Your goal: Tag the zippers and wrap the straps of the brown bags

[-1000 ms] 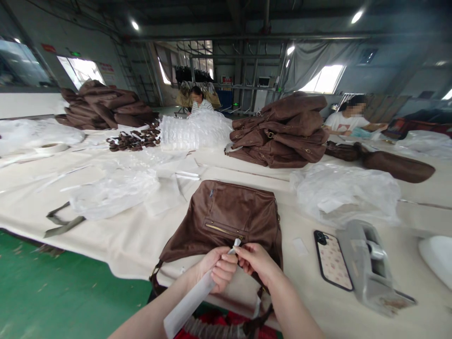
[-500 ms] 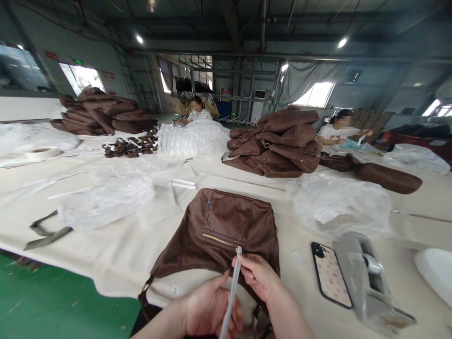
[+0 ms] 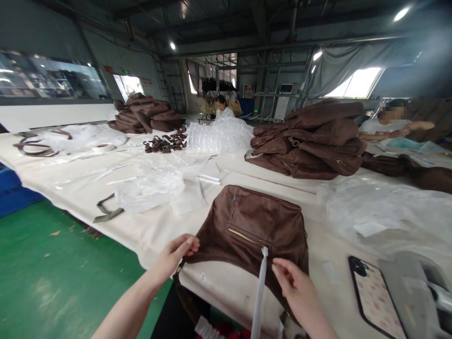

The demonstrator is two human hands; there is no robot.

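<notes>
A brown shoulder bag (image 3: pixel 268 212) lies on the table in front of me, its zipped pocket (image 3: pixel 245 236) facing up. From the zip's right end a white paper strip (image 3: pixel 260 292) hangs down over the table edge, knotted at the top. At the bag's left edge is my left hand (image 3: pixel 180 249), its fingers closed together; whether they pinch anything is hidden. My right hand (image 3: pixel 293 282) is open just right of the strip, apart from it, over the bag's lower right part. The bag's strap (image 3: pixel 187 296) drops toward my lap.
A phone (image 3: pixel 376 296) and a grey tape dispenser (image 3: pixel 416 287) sit at the right. Clear plastic bags (image 3: pixel 151 188) lie at both sides. Stacks of brown bags (image 3: pixel 307 141) stand farther back. Two people work beyond the table (image 3: pixel 169 233).
Both hands have let go of the white strip, which now hangs from the zip. My left hand has moved left to the bag's edge. The view has turned left.
</notes>
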